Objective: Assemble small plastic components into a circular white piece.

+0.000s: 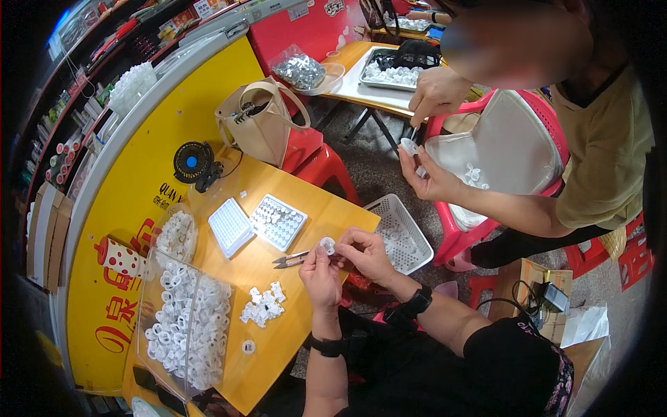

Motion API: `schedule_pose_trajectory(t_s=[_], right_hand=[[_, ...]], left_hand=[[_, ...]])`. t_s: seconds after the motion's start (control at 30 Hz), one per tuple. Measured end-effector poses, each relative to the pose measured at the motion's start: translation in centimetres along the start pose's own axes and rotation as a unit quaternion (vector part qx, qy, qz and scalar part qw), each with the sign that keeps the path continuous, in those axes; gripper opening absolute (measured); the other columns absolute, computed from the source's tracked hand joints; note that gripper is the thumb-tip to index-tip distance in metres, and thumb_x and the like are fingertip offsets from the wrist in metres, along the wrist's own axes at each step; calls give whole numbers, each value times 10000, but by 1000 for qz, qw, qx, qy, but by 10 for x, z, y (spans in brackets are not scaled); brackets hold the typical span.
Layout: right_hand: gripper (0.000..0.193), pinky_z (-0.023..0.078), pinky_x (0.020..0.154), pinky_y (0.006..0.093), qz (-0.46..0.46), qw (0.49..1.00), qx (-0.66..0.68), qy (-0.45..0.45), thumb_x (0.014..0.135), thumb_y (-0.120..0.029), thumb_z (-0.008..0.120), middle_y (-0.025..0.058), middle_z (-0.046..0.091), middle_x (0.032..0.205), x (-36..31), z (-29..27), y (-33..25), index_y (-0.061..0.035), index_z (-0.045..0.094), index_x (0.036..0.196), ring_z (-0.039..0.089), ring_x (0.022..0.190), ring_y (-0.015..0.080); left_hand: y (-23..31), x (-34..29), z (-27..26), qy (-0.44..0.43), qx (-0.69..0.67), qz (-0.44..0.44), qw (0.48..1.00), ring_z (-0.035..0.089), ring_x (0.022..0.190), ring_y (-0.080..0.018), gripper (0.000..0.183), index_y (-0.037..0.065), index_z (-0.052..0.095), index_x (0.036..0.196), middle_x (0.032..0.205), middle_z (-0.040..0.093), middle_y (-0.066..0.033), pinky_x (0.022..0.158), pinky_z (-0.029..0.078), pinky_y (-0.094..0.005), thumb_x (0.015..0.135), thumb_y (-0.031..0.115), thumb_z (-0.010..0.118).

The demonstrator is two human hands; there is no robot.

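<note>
Over the table's right edge, my left hand [322, 283] pinches a small white round plastic piece [327, 244] upright between thumb and fingers. My right hand [367, 254] meets it from the right, its fingertips closed at the piece's rim. Small thread snips [290, 260] with dark blades point left beside my left hand; whether they are held or lying down I cannot tell. On the table, a heap of small white plastic parts [262, 304] lies left of my left hand. Nearer the front is a single white round piece [249, 347].
A clear bin [184, 326] of white ring-like parts stands left on the wooden table [278, 365]. Behind are two white trays [231, 226], one holding small round parts, and a black fan [194, 164]. A white basket [417, 240] sits right. Across, a co-worker's hands [436, 177] work on a white piece.
</note>
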State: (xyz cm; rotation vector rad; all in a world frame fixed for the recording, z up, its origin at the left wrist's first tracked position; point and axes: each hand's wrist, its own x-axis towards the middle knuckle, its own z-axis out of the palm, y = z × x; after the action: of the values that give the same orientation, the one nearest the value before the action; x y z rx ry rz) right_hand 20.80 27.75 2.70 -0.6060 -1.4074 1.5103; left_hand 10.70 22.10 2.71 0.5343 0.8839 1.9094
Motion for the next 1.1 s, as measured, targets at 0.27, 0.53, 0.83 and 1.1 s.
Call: schedule_pose_trajectory(t_s=[0.27, 0.53, 0.83, 1.1], right_hand=[[115, 449, 614, 198, 5, 1000, 7, 3, 863, -7, 622, 29, 585, 791, -1, 1, -2, 40, 596, 761, 576, 678, 69], [108, 453, 615, 197, -13, 1000, 1, 7, 865, -7, 621, 25, 584, 787, 0, 1, 5, 36, 600, 768, 572, 677, 70], [103, 454, 611, 196, 7, 1000, 18, 2, 870, -12, 623, 18, 578, 765, 0, 1, 3, 24, 597, 777, 566, 664, 65], [109, 452, 619, 198, 3, 1000, 14, 5, 868, -13, 621, 19, 576, 780, 0, 2, 5, 25, 592, 771, 561, 683, 64]], left_hand=[[-2, 1, -8, -23, 14, -3, 1000, 582, 856, -147, 246, -65, 553, 1113, 970, 609, -84, 709, 464, -261, 996, 124, 448], [-1, 0, -5, -14, 8, -3, 1000, 582, 836, -142, 248, -62, 562, 1121, 986, 617, -80, 690, 463, -262, 993, 121, 456], [-2, 0, -4, -5, 5, -2, 1000, 581, 797, -129, 246, -54, 571, 1119, 960, 626, -72, 663, 458, -248, 994, 127, 459], [-2, 0, -8, -13, -2, -1, 1000, 604, 885, -164, 249, -74, 560, 1137, 1022, 616, -96, 763, 510, -293, 980, 105, 484]])
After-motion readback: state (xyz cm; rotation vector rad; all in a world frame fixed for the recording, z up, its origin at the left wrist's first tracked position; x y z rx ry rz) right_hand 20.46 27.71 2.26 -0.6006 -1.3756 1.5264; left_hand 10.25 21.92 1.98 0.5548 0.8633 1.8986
